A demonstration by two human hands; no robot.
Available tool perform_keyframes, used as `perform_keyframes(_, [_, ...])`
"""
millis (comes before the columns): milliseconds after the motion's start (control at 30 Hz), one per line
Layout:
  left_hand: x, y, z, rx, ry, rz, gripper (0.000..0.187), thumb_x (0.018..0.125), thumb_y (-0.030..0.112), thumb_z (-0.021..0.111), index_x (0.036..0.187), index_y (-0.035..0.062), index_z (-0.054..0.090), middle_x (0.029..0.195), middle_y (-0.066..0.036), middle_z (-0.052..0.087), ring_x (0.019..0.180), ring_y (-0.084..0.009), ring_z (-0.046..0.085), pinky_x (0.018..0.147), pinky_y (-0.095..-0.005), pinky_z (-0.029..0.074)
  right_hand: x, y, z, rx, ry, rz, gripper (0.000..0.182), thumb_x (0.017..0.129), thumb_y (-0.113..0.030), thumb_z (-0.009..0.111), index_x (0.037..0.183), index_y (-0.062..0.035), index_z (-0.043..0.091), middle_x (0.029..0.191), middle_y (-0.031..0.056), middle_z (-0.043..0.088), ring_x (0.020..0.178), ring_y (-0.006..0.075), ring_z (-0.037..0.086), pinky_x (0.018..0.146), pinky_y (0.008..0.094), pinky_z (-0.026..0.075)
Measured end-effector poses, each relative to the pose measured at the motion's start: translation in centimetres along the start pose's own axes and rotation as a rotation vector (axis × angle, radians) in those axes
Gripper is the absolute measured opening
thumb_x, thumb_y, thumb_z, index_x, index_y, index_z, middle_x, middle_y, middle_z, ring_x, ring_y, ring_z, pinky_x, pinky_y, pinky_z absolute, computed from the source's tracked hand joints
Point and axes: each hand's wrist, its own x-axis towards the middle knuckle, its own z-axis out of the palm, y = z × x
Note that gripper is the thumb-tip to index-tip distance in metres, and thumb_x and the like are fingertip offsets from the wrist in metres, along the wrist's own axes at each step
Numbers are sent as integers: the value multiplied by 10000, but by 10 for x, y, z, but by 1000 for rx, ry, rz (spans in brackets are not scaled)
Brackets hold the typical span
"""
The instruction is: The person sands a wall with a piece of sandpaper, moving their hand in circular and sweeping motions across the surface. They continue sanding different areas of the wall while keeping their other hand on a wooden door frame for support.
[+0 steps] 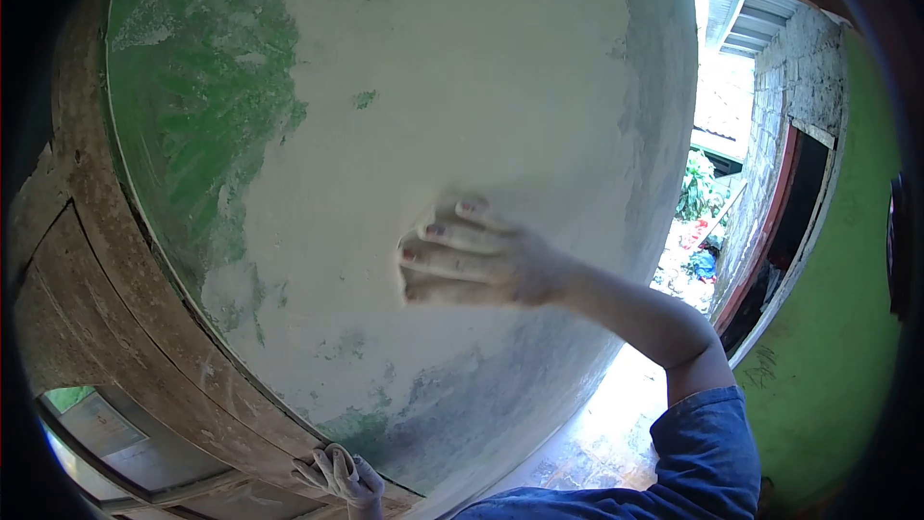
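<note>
Against the patchy wall point(462, 106), my right hand point(472, 255) lies with its fingers stretched out and pressed flat, pointing left. Pale dust coats its fingers, and the surface under the palm is hidden. My left hand point(346, 477) is low in the view, beside the wall's lower edge and over the wooden frame point(207, 380). Its dusty fingers are bent inward; I cannot tell what they hold. The wall has a broad pale coat, with green paint point(197, 77) showing at the left and grey patches lower down.
Brown timber with a glass pane point(125, 438) borders the wall at the left. To the right, a bright opening shows plants point(701, 188) and a block wall point(770, 125). Beyond my right arm stand a doorway point(784, 231) and a green wall point(828, 376).
</note>
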Motion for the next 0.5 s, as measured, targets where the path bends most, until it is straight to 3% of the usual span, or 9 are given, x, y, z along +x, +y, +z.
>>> perform_keyframes(33, [2, 0, 0, 0, 16, 3, 401, 901, 129, 428, 1291, 35, 420, 1415, -192, 335, 1327, -487, 175, 1040, -645, 95, -1, 14, -8, -43, -94, -28, 439, 893, -152, 511, 1300, -307, 455, 1460, -14, 297, 1355, 207, 247, 1137, 417, 165])
perform_keyframes(100, [-3, -3, 2, -2, -2, -10, 382, 896, 165, 434, 1265, 65, 428, 1425, -175, 328, 1324, -500, 163, 1044, -639, 77, 0, 59, -28, -155, 68, 157, 441, 861, -81, 547, 1260, -266, 514, 1436, 17, 345, 1348, 210, 266, 1134, 413, 173])
perform_keyframes(167, [-7, -5, 2, -4, -22, -30, 363, 892, 201, 440, 1239, 95, 436, 1435, -158, 322, 1322, -513, 152, 1047, -632, 59, 5, 95, -39, 69, 344, 434, 409, 823, -44, 583, 1199, -204, 578, 1392, 37, 413, 1328, 217, 310, 1128, 411, 196])
perform_keyframes(200, [-8, -5, 2, -10, -16, -31, 366, 892, 201, 438, 1244, 100, 432, 1435, -156, 323, 1321, -513, 152, 1049, -631, 61, 8, 97, -38, 72, 341, 432, 409, 823, -44, 583, 1199, -204, 578, 1392, 37, 413, 1328, 217, 310, 1128, 411, 196])
perform_keyframes(267, [-7, -4, 3, -17, -7, -36, 370, 892, 200, 437, 1249, 104, 428, 1434, -155, 324, 1321, -513, 152, 1050, -630, 64, 21, 95, -35, 144, 635, 687, 330, 811, -62, 597, 1128, -151, 629, 1349, 60, 464, 1304, 221, 353, 1119, 418, 225])
perform_keyframes(300, [-5, -3, 3, -7, -2, -44, 374, 891, 200, 437, 1253, 106, 426, 1433, -155, 326, 1321, -514, 151, 1050, -630, 66, 24, 88, -30, 145, 634, 683, 330, 811, -62, 597, 1128, -151, 629, 1349, 60, 464, 1304, 221, 353, 1119, 418, 225])
perform_keyframes(367, [-6, -2, 3, 4, -1, -55, 377, 891, 200, 438, 1256, 107, 424, 1432, -156, 327, 1321, -514, 150, 1051, -630, 67, 22, 52, -13, -85, 387, 311, 396, 831, -105, 600, 1218, -180, 560, 1369, 54, 439, 1294, 219, 369, 1101, 416, 268])
perform_keyframes(433, [-7, -4, 3, -4, -10, -36, 383, 889, 196, 438, 1260, 103, 421, 1432, -154, 328, 1322, -514, 145, 1048, -635, 64, 18, 7, 4, -13, 189, 48, 464, 855, -125, 576, 1295, -228, 467, 1382, 46, 423, 1300, 217, 363, 1091, 420, 286])
perform_keyframes(500, [-11, -4, 4, -10, -22, -48, 384, 889, 194, 438, 1261, 99, 420, 1433, -153, 326, 1322, -515, 144, 1047, -636, 63, 14, 22, 3, -69, 196, -18, 503, 856, -133, 575, 1320, -250, 420, 1392, 40, 410, 1300, 216, 363, 1086, 416, 296])
